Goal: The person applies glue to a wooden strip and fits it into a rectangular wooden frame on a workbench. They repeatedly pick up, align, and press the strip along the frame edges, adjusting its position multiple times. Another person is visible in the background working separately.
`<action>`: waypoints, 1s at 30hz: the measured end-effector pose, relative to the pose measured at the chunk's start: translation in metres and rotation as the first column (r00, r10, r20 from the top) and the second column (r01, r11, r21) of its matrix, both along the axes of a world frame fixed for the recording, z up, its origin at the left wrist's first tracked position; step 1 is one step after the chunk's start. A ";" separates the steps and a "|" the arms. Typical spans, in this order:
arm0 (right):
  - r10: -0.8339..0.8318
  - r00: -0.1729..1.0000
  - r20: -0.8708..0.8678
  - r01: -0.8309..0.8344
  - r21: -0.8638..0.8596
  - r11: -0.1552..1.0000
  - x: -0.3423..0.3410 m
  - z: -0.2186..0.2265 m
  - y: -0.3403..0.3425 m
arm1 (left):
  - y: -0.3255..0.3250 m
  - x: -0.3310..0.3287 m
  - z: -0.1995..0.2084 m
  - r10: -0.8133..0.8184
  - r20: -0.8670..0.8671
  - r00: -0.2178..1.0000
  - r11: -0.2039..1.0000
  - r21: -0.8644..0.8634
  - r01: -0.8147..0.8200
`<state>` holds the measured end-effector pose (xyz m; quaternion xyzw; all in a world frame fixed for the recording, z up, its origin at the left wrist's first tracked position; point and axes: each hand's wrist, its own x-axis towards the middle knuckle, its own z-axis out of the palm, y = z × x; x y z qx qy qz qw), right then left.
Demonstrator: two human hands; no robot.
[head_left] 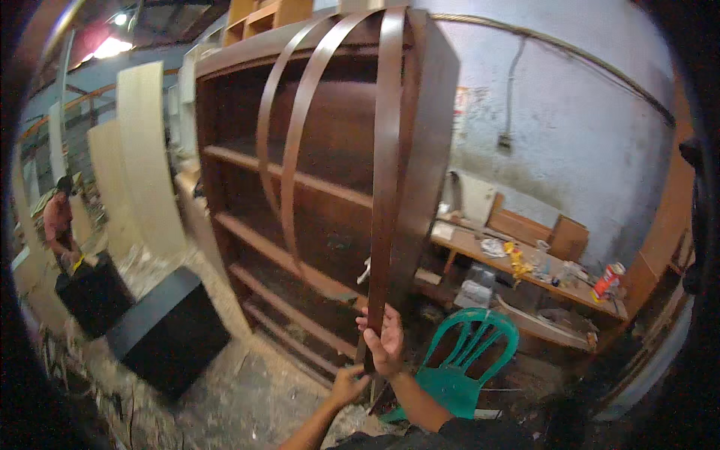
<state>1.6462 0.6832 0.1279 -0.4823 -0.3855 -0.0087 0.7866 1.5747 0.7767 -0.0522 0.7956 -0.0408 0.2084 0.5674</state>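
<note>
A tall dark brown bookcase (427,127) stands in front of me, its shelves facing left. Over its top hangs a long brown strip of edge banding (387,127), which runs straight down along the bookcase's near upright. Two more loops of brown banding (306,97) droop across the shelf openings. My right hand (387,343) is closed around the straight strip near its lower part, thumb across it. Just below, my left hand (349,386) pinches the strip close to its lower end. The fingertips of both hands are partly hidden.
A green plastic chair (450,386) stands at my right, close to my right forearm. Behind it, a cluttered workbench (517,274) holds a red can (609,279). Black boxes (171,330) sit on the littered floor at left; a person (58,221) works beyond, near leaning pale boards (150,157).
</note>
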 end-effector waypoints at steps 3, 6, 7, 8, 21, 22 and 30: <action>-0.040 0.999 0.034 0.038 0.061 0.997 -0.017 0.051 0.006 | -0.005 -0.009 -0.013 -0.313 -0.117 0.943 0.941 -0.175 0.290; -0.028 0.999 -0.034 0.028 -0.007 1.000 -0.034 0.108 -0.010 | -0.005 -0.020 -0.005 -0.582 -0.162 0.797 0.789 -0.351 0.504; -0.033 0.999 -0.017 0.032 -0.019 0.999 -0.042 0.122 -0.012 | -0.004 -0.024 0.002 -0.575 -0.130 0.808 0.807 -0.250 0.534; -0.040 0.999 -0.030 0.038 -0.059 0.998 -0.049 0.134 -0.016 | -0.004 -0.029 0.010 -0.569 -0.094 0.817 0.819 -0.152 0.553; -0.577 0.815 -0.056 0.552 0.377 0.743 -0.151 0.139 -0.077 | 0.055 -0.022 0.091 -0.513 0.154 0.844 0.832 -0.153 0.534; -0.626 0.780 -0.028 0.599 0.326 0.732 -0.162 0.140 -0.084 | 0.055 -0.018 0.091 -0.487 0.196 0.851 0.837 -0.172 0.519; -0.709 0.674 -0.207 0.727 0.011 0.687 -0.237 0.105 -0.105 | 0.016 0.009 0.122 -0.615 0.307 0.726 0.727 -0.136 0.673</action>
